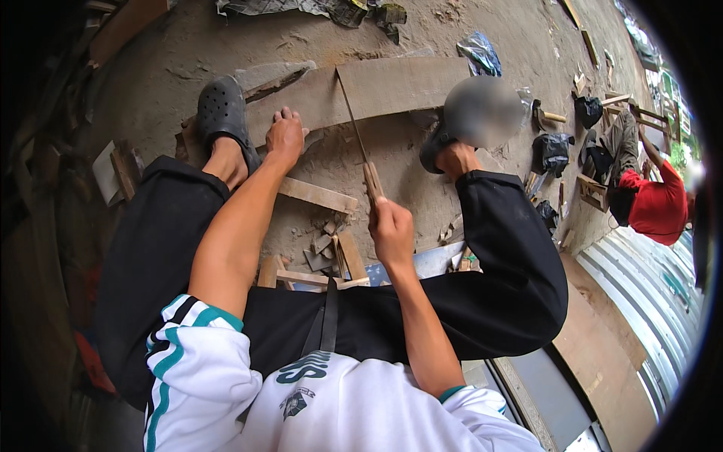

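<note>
My right hand (392, 228) grips the wooden handle of a hand saw (354, 120), whose thin blade runs up across a flat wooden board (384, 87) lying on the dusty ground. My left hand (285, 138) presses down on the same board to the left of the blade, fingers spread. My left foot in a black clog (222, 113) rests on the board's left end. My right shoe (435, 149) sits at the board's right side, partly blurred.
Wood offcuts (331, 248) and a wooden strip (316, 194) lie between my knees. Another person in a red shirt (657, 203) crouches at the right among wooden frames. Corrugated metal sheet (648, 279) and a board lie at the lower right.
</note>
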Action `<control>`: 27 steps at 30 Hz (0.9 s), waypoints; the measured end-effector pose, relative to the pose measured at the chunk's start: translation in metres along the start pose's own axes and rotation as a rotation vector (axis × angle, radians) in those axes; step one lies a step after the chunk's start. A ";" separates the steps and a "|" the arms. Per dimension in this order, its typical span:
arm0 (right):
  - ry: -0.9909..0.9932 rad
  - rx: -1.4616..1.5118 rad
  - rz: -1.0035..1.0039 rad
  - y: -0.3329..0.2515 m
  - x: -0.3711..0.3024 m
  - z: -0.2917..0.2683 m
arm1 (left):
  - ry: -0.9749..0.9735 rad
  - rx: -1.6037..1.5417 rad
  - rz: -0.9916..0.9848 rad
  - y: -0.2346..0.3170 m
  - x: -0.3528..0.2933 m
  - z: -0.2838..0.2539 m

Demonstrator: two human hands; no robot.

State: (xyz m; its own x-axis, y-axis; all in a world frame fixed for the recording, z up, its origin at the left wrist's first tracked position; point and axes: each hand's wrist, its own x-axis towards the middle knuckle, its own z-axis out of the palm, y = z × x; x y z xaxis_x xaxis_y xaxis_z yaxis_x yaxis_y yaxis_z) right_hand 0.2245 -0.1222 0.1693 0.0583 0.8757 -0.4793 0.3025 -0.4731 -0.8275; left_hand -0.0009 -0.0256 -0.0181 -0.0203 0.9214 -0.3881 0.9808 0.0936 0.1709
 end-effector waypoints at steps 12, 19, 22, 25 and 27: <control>0.007 0.018 -0.062 0.022 0.028 0.009 | 0.023 -0.050 0.035 0.000 0.002 -0.003; -0.008 0.093 -0.047 0.033 -0.014 0.010 | 0.078 -0.044 0.012 -0.004 -0.004 0.002; 0.023 -0.010 -0.114 0.039 0.025 0.014 | 0.049 -0.067 0.019 -0.002 0.000 -0.003; 0.065 -0.018 -0.102 0.027 0.080 0.031 | 0.032 -0.100 0.038 0.014 0.001 -0.006; 0.042 0.006 -0.088 0.023 0.044 0.018 | 0.011 -0.099 0.003 0.004 -0.002 -0.013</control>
State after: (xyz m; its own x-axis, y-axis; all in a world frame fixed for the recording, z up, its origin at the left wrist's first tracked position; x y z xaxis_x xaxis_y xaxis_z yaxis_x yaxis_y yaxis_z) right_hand 0.2165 -0.0969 0.1236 0.0713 0.9171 -0.3922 0.3028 -0.3945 -0.8675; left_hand 0.0006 -0.0225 -0.0047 -0.0199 0.9256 -0.3779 0.9570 0.1270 0.2608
